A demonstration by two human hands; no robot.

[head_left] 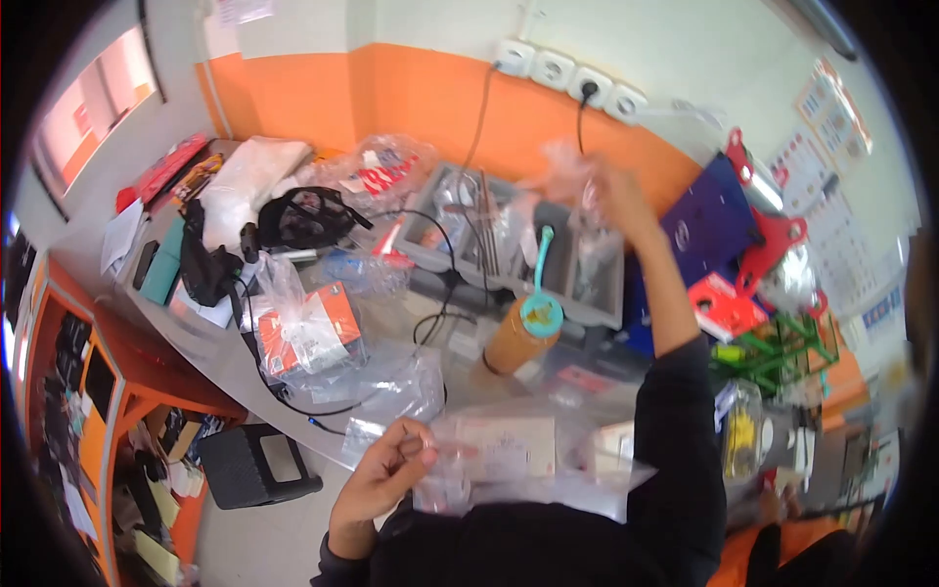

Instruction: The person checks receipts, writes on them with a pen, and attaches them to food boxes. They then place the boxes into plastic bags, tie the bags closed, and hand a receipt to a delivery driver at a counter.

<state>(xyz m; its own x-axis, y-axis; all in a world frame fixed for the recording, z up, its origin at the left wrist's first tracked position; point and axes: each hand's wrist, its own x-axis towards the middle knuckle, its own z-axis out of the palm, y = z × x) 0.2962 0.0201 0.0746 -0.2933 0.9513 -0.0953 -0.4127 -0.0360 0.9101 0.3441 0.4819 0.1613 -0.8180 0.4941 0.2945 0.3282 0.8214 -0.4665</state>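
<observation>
Near the front edge of the table, my left hand (396,465) pinches the edge of a clear plastic bag (611,494). A cream flat box (509,447) shows through the plastic, just right of that hand. My right hand (611,201) is raised over the grey divided tray (597,310) at the back. It is blurred, with pale clear plastic beside its fingers; whether it grips that plastic is hard to tell. Between the tray and the bag stands a brown drink bottle (523,338) with a turquoise lid and straw.
An orange and white box in plastic (308,333) lies at left, near a black cable and a black mesh cap (308,217). Blue folders (699,230), red items and a green rack (778,354) are at right. A black stool (256,468) stands below the table.
</observation>
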